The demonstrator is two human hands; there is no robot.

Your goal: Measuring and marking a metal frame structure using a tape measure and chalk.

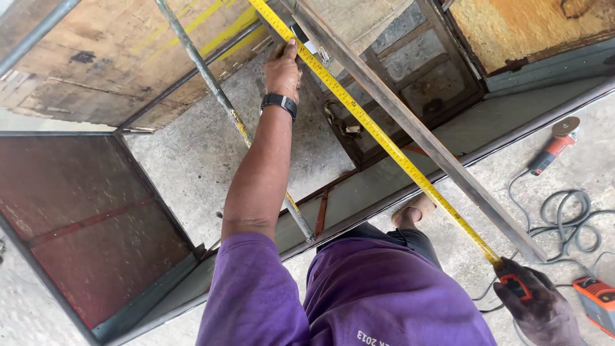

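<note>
Left hand (282, 69) stretched far fwd, arm straight, black wristband on; fingers mostly flat, thumb/fingertip pressing the yellow tape measure (378, 136) down near its far end, beside the upper part of the steel bar (419, 131). Not a full grip, more a pin-down w/ open hand. Tape runs diagonally from top centre to bottom right, stretched taut, lying just beside & roughly parallel to the long grey steel bar, on its near side. Right hand (539, 306), dark & grimy, closed round the tape's orange-black case (516, 286) at lower right, blade coming out of it toward the left hand. Bar rests across a metal frame (410, 186) w/ rusty panels; a thin painted pipe (221, 102) crosses at an angle to the left. Concrete floor (192, 160) beneath. At right, well apart from the tape: an angle grinder (555, 145) w/ red handle lying on the floor, a grey cable (564, 218) coiled near it, an orange-black tool (597, 302) just beside the right hand. Person wears a purple shirt; one bare foot (413, 211) shows near the frame edge.
</note>
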